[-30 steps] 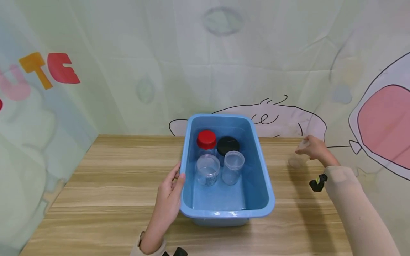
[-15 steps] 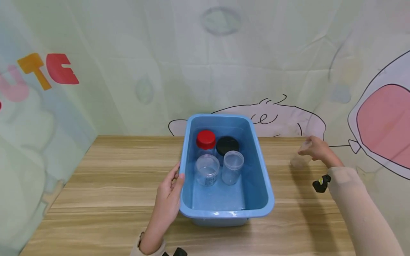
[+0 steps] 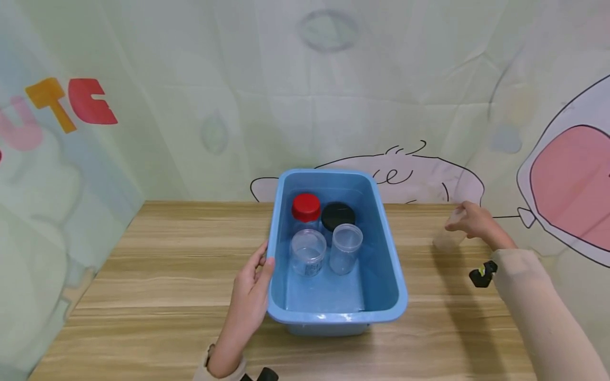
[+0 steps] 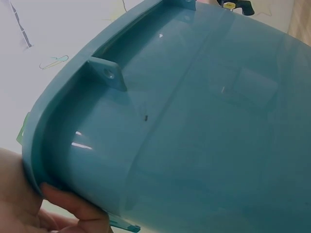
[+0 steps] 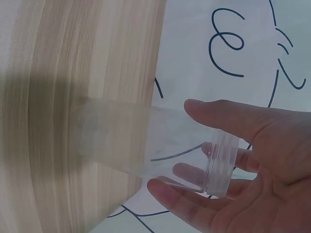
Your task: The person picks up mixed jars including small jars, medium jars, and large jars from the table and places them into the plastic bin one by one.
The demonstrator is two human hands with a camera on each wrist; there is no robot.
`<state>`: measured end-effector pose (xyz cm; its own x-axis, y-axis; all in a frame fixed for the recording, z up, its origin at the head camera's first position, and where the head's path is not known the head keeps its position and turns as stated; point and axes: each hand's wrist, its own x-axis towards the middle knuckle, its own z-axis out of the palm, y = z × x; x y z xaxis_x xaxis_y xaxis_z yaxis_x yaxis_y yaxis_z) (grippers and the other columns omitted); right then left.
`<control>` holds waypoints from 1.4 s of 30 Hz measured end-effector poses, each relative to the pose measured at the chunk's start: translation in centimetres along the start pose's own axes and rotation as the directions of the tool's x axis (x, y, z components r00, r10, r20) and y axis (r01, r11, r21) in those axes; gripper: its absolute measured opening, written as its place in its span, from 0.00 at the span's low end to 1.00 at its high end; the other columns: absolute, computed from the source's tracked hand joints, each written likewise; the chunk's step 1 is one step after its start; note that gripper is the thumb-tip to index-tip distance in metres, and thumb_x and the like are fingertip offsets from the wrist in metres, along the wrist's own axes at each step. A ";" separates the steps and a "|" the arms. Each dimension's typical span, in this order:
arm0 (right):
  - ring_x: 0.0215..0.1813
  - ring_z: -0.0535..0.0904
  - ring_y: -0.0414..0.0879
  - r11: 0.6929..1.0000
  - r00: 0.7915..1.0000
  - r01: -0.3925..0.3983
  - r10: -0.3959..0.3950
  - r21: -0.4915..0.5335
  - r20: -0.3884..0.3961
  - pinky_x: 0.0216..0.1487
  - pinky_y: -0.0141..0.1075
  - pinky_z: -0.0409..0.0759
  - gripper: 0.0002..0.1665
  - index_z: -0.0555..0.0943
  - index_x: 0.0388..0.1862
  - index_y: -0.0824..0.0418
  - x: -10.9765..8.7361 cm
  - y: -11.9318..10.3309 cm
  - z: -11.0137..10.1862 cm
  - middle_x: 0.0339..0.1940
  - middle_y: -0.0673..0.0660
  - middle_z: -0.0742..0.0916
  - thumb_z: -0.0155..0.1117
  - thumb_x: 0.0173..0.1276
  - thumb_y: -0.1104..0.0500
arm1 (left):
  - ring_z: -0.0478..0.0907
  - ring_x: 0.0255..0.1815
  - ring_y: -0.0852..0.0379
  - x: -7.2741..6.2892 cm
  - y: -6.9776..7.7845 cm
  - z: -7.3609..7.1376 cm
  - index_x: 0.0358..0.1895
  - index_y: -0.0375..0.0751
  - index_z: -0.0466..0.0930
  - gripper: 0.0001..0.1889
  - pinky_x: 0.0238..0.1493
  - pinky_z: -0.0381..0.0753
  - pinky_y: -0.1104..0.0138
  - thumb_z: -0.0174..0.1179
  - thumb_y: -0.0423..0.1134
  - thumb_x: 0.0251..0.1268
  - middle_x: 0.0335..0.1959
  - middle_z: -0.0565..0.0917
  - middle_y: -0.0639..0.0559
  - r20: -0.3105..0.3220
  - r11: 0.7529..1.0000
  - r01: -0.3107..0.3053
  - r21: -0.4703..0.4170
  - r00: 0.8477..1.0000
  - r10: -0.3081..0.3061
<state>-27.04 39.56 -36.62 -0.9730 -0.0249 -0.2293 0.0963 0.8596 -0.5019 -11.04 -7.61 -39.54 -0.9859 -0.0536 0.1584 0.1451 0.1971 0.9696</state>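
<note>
My left hand (image 3: 249, 296) grips the left rim of a blue plastic bin (image 3: 399, 288); the left wrist view shows its fingers (image 4: 75, 206) curled under that rim. Inside the bin stand a jar with a red lid (image 3: 306, 207), a jar with a black lid (image 3: 338, 216), a wide clear jar (image 3: 308, 253) and a narrower clear jar (image 3: 346, 251), both lidless. Off to the right, my right hand (image 3: 481, 225) holds a clear plastic jar (image 5: 116, 136) by its threaded neck, thumb on one side, fingers on the other. Whether its base touches the table cannot be told.
The bin rests on a wood-grain table (image 3: 181, 275), its far end close to the back. A printed cloth backdrop (image 3: 190, 106) rises behind the table and along both sides. Black camera mounts (image 3: 483, 274) sit at the wrists.
The right hand has shifted slightly to the right, with the clear jar in its grip. My left hand and the bin have stayed where they were.
</note>
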 end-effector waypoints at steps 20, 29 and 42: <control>0.43 0.78 0.67 0.995 0.998 0.061 -0.061 -0.085 -0.003 0.36 0.47 0.84 0.43 0.58 0.64 0.84 -1.5 -1.4 -0.8 0.52 0.83 0.72 0.69 0.66 0.59 | 0.76 0.31 0.55 0.0 0.1 0.1 0.75 0.31 0.61 0.25 0.35 0.81 0.68 0.46 0.39 0.82 0.44 0.73 0.39 0.002 1.000 0.024 0.003 1.000 -0.024; 0.41 0.80 0.63 0.989 0.993 0.116 -0.116 -0.094 0.006 0.34 0.46 0.83 0.38 0.62 0.62 0.82 -2.2 -2.3 -1.0 0.48 0.79 0.76 0.70 0.65 0.60 | 0.76 0.32 0.56 0.1 0.0 0.0 0.75 0.31 0.61 0.25 0.35 0.82 0.68 0.46 0.39 0.82 0.45 0.74 0.39 0.003 1.000 0.011 0.006 1.000 -0.011; 0.53 0.75 0.74 0.960 0.972 0.236 -0.233 -0.153 0.038 0.44 0.59 0.79 0.35 0.67 0.60 0.78 -3.8 -4.1 -1.1 0.52 0.80 0.77 0.71 0.65 0.58 | 0.77 0.32 0.57 0.1 -0.1 0.0 0.73 0.28 0.62 0.24 0.35 0.82 0.68 0.46 0.38 0.82 0.43 0.75 0.38 -0.006 1.000 -0.021 0.006 1.000 0.021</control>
<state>-23.95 36.66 -32.77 -0.9602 -0.2432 -0.1374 -0.1689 0.8973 -0.4078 -11.19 -7.66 -39.65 -0.9821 -0.0557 0.1801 0.1654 0.2037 0.9650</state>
